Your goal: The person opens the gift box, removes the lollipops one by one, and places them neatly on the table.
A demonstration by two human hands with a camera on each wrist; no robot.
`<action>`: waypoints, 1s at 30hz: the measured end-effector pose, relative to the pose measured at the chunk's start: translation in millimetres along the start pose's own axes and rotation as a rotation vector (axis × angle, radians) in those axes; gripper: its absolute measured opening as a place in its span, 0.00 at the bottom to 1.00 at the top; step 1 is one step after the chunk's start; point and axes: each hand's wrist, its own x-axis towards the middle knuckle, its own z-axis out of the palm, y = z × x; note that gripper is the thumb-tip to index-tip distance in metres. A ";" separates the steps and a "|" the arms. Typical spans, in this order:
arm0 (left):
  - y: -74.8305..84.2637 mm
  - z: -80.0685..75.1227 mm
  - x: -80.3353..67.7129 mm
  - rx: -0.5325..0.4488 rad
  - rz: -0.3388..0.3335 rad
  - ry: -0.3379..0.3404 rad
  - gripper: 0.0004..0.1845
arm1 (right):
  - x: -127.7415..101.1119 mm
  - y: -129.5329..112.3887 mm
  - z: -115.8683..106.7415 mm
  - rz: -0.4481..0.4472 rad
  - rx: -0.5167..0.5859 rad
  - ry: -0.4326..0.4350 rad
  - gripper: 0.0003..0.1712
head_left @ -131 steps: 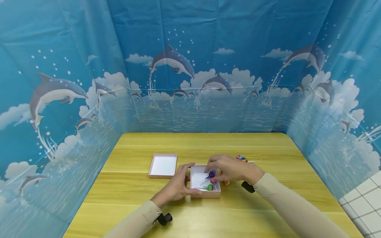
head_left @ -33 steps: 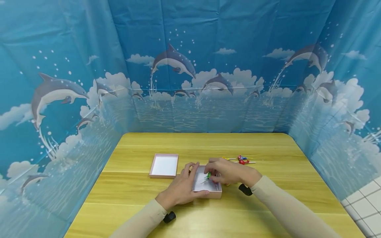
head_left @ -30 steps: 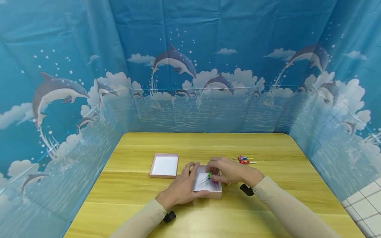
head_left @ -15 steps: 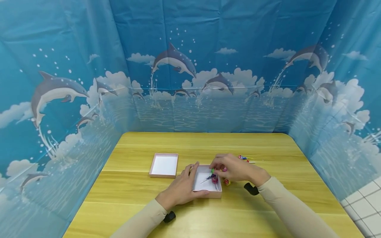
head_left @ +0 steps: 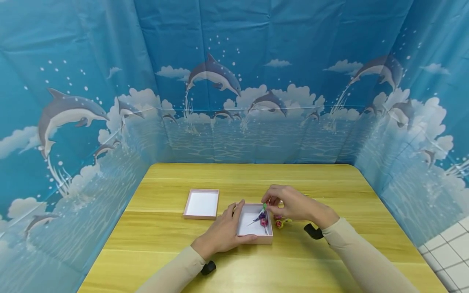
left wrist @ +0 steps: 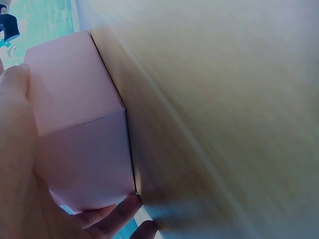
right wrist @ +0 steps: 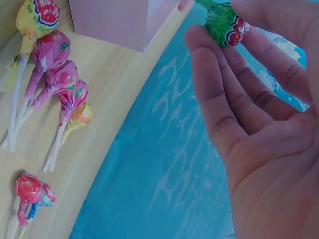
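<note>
A shallow pink box (head_left: 261,240) with a white inside sits in front of me. My left hand (head_left: 221,230) grips it from the left, thumb on the near wall and fingers along the far end; the left wrist view shows the box's pink sides (left wrist: 84,154). Over the box's right edge, my right hand (head_left: 293,205) pinches a green-wrapped lollipop (right wrist: 224,25) between thumb and fingertips, its stick pointing down into the box. Inside lie a dark purple lollipop (head_left: 261,216) and a pink-red one (head_left: 264,222), against the right side.
A pink lid (head_left: 201,203), white inside up, lies left of the box. Right of the box, a yellow lollipop (right wrist: 37,20), several pink lollipops (right wrist: 52,50) and a red one (right wrist: 28,188) beside a blue one lie on the wooden table. Dolphin-print curtains surround the table.
The green lollipop was among those in the box; my right hand has lifted it and shifted right and away, towards the box's far right corner. My left hand has stayed on the box.
</note>
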 end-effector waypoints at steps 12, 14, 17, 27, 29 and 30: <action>0.6 -0.1 0.7 -0.018 -0.004 -0.008 0.67 | -12.7 4.8 -11.2 0.016 -0.019 0.058 0.10; 0.4 0.5 0.5 -0.018 -0.007 -0.009 0.67 | -14.3 5.5 -12.7 0.011 -0.028 0.075 0.10; 0.1 1.1 0.1 -0.026 -0.009 -0.009 0.68 | -16.1 6.7 -14.5 0.010 -0.038 0.097 0.10; -0.8 2.1 0.4 -0.036 -0.003 -0.014 0.68 | -22.3 10.6 -18.6 0.027 -0.032 0.144 0.12; -1.0 2.4 0.7 -0.039 -0.007 -0.013 0.68 | -23.6 11.3 -19.2 0.030 -0.031 0.151 0.13; -1.1 2.5 1.1 -0.040 -0.009 -0.014 0.68 | -24.4 11.9 -19.5 0.033 -0.027 0.155 0.14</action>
